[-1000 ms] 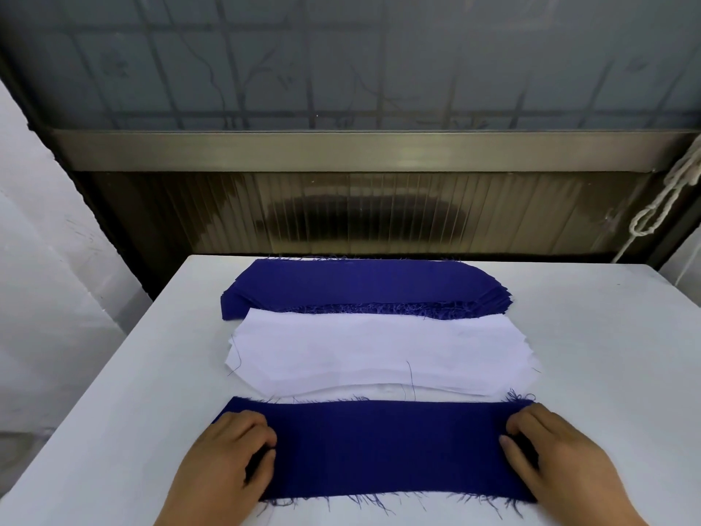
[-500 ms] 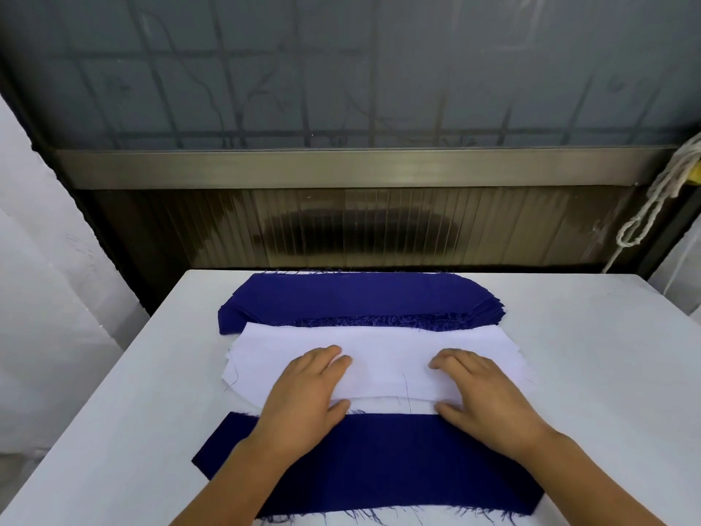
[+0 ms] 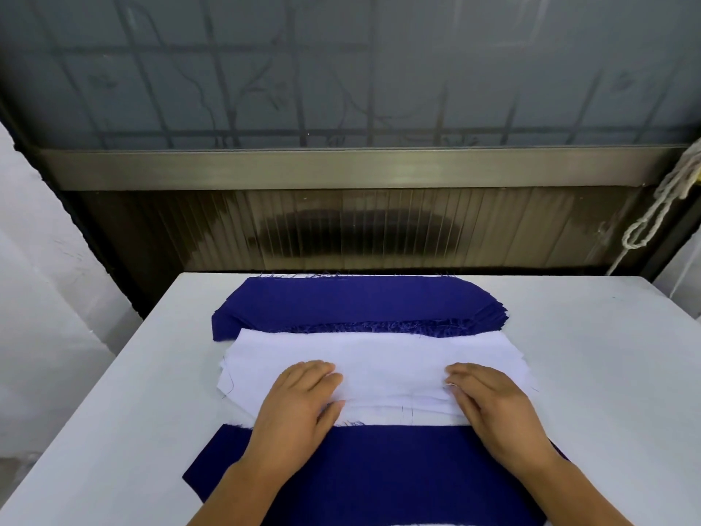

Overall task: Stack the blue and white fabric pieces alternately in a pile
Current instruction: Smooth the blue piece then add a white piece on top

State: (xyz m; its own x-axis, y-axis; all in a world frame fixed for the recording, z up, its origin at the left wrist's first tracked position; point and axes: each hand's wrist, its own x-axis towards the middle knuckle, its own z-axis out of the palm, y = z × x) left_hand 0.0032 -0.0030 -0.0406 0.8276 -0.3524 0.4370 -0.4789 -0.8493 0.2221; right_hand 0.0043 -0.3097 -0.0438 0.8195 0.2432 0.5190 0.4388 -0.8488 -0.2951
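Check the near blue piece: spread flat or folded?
Spread flat. The blue piece lies unwrinkled on the table, no fold line visible; both forearms cover parts of it.

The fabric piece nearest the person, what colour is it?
Dark blue fabric piece, seen in the head view.
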